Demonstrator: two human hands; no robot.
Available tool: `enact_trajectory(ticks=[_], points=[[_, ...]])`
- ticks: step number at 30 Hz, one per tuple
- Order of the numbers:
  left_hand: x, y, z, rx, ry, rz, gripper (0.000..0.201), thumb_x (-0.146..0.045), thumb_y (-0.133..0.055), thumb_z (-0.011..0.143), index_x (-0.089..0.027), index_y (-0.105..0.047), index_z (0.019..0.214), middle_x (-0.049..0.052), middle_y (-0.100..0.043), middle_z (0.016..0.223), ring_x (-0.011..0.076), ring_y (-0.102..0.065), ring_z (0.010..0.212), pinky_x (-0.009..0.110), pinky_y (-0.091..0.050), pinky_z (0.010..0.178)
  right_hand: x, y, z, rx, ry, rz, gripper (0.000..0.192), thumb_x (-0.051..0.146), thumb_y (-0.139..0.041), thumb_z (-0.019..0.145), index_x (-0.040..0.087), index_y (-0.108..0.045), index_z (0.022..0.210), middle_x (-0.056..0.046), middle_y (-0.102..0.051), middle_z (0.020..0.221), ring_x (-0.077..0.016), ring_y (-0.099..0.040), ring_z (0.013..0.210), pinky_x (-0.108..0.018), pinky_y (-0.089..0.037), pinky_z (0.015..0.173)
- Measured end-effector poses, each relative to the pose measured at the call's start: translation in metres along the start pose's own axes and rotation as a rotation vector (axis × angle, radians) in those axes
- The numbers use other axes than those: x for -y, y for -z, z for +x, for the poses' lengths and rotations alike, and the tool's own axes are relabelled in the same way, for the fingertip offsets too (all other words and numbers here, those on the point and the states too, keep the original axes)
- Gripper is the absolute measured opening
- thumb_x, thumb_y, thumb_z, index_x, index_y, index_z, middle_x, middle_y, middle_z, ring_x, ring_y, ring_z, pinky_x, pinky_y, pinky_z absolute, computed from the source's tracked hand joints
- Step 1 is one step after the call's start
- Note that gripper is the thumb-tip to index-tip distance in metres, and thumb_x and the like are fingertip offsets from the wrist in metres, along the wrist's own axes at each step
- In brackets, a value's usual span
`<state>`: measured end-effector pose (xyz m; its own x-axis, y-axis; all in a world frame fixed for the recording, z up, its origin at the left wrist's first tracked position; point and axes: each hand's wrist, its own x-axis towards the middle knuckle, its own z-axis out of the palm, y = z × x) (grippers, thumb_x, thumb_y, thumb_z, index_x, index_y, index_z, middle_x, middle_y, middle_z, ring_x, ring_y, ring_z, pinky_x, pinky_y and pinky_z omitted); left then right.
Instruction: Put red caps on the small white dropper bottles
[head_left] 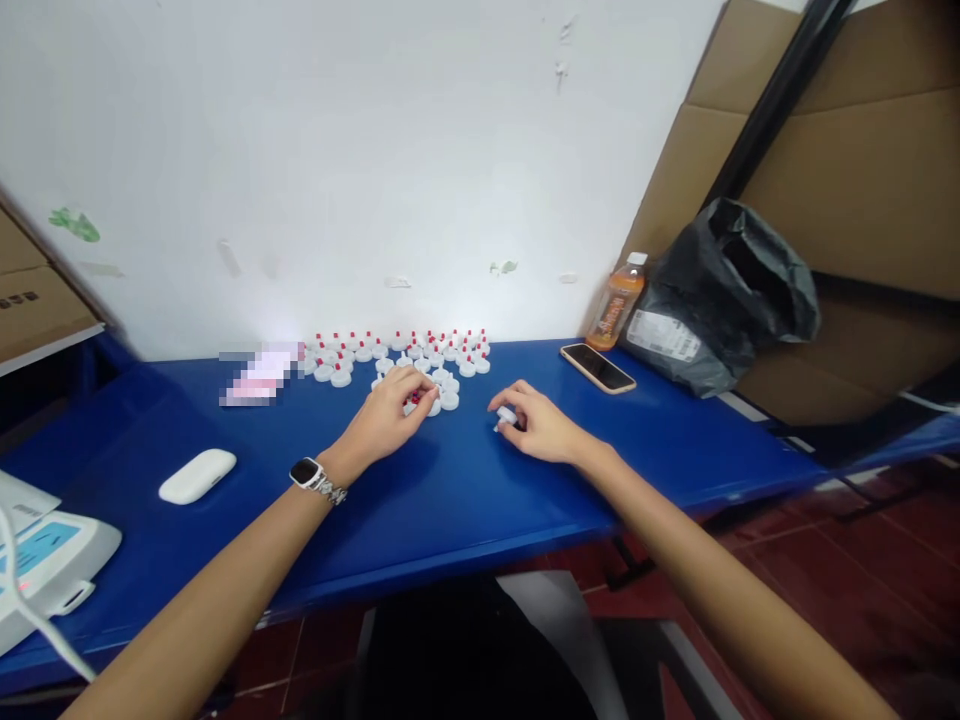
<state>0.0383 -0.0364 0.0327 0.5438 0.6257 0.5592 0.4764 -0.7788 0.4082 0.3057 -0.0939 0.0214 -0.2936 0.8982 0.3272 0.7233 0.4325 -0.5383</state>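
My right hand is over the blue table, thumb and fingers closed round a white nozzle cap whose narrow tip points down to the left. My left hand, with a watch at its wrist, is curled at the front of a cluster of white caps. Small red tips show by its thumb; whether they are gripped or lie beneath it, I cannot tell. Near its fingers, several white caps have plain nozzles. Farther back, others carry red tips.
On the blue table, a phone, an orange drink bottle and a black plastic bag stand at right. A white oval case and a white device with a cable lie left. A white wall rises behind.
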Motion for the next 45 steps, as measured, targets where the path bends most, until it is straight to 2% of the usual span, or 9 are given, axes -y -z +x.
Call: enact_trajectory(ticks=[4,8,10,16,21,32,38,41,45], points=[[-0.003,-0.003,0.003,0.011,-0.032,0.011,0.020,-0.031,-0.048,0.099,-0.020,-0.062,0.088,0.004,-0.063,0.091,0.0193,-0.056,0.090,0.035,-0.044,0.085,0.001,-0.016,0.006,-0.034,-0.041,0.156,0.018,0.018,-0.057,0.088,0.020,-0.067,0.102,-0.004,-0.065,0.094,-0.0129,-0.059,0.069,-0.027,-0.047,0.069],[0.001,-0.001,0.000,0.041,-0.054,0.025,0.017,-0.031,-0.051,0.098,-0.021,-0.062,0.091,0.003,-0.063,0.091,0.0190,-0.056,0.091,0.035,-0.044,0.086,0.015,-0.037,0.027,-0.038,-0.170,0.456,0.016,0.025,-0.063,0.087,0.019,-0.064,0.102,0.000,-0.068,0.075,-0.0160,-0.067,0.065,-0.028,-0.049,0.066],[0.007,0.003,-0.003,0.038,-0.044,0.040,0.016,-0.031,-0.052,0.097,-0.021,-0.062,0.090,0.003,-0.063,0.090,0.0190,-0.056,0.091,0.035,-0.044,0.086,0.023,-0.047,0.034,-0.064,-0.196,0.509,0.015,0.027,-0.065,0.086,0.020,-0.065,0.098,0.000,-0.069,0.072,-0.0176,-0.068,0.068,-0.029,-0.050,0.068],[0.026,0.019,-0.010,-0.045,0.066,0.044,0.023,-0.035,-0.051,0.097,-0.020,-0.062,0.084,0.003,-0.062,0.088,0.0191,-0.056,0.088,0.034,-0.044,0.081,0.034,-0.061,0.037,-0.245,-0.026,0.167,0.007,0.028,-0.073,0.080,0.024,-0.075,0.086,-0.005,-0.066,0.096,-0.0213,-0.060,0.097,-0.036,-0.046,0.089],[0.031,0.026,-0.010,-0.068,0.146,0.020,0.026,-0.037,-0.049,0.097,-0.020,-0.061,0.081,0.003,-0.062,0.085,0.0189,-0.056,0.084,0.033,-0.044,0.078,0.026,-0.062,0.040,-0.125,-0.128,0.281,0.014,0.031,-0.068,0.082,0.019,-0.072,0.087,0.000,-0.062,0.071,-0.0138,-0.055,0.065,-0.028,-0.044,0.065],[0.043,0.025,-0.012,-0.059,0.164,0.029,0.028,-0.040,-0.049,0.096,-0.020,-0.060,0.079,0.003,-0.063,0.084,0.0188,-0.056,0.081,0.033,-0.044,0.076,0.013,-0.063,0.065,-0.225,-0.232,0.244,0.011,0.026,-0.068,0.076,0.017,-0.070,0.084,-0.003,-0.070,0.075,-0.0149,-0.063,0.068,-0.028,-0.049,0.068],[0.041,0.031,-0.011,-0.087,0.177,0.058,0.028,-0.040,-0.049,0.096,-0.020,-0.061,0.080,0.004,-0.064,0.084,0.0187,-0.056,0.080,0.033,-0.044,0.076,0.017,-0.060,0.066,-0.240,-0.221,0.234,0.014,0.026,-0.067,0.076,0.017,-0.071,0.085,-0.003,-0.071,0.076,-0.0152,-0.063,0.068,-0.028,-0.049,0.068],[0.049,0.044,-0.014,-0.180,0.263,0.106,0.025,-0.039,-0.049,0.095,-0.020,-0.063,0.086,0.004,-0.066,0.083,0.0188,-0.058,0.078,0.033,-0.044,0.074,0.023,-0.057,0.069,-0.305,-0.177,0.202,0.014,0.028,-0.064,0.078,0.018,-0.070,0.084,-0.002,-0.069,0.072,-0.0155,-0.061,0.066,-0.028,-0.047,0.066],[0.074,0.061,-0.025,-0.251,0.514,0.150,0.014,-0.030,-0.055,0.089,-0.019,-0.063,0.089,0.004,-0.068,0.081,0.0192,-0.060,0.073,0.032,-0.045,0.071,0.040,-0.060,0.095,-0.302,-0.085,0.157,0.014,0.028,-0.058,0.081,0.018,-0.068,0.083,-0.002,-0.069,0.075,-0.0155,-0.060,0.066,-0.028,-0.045,0.065]])
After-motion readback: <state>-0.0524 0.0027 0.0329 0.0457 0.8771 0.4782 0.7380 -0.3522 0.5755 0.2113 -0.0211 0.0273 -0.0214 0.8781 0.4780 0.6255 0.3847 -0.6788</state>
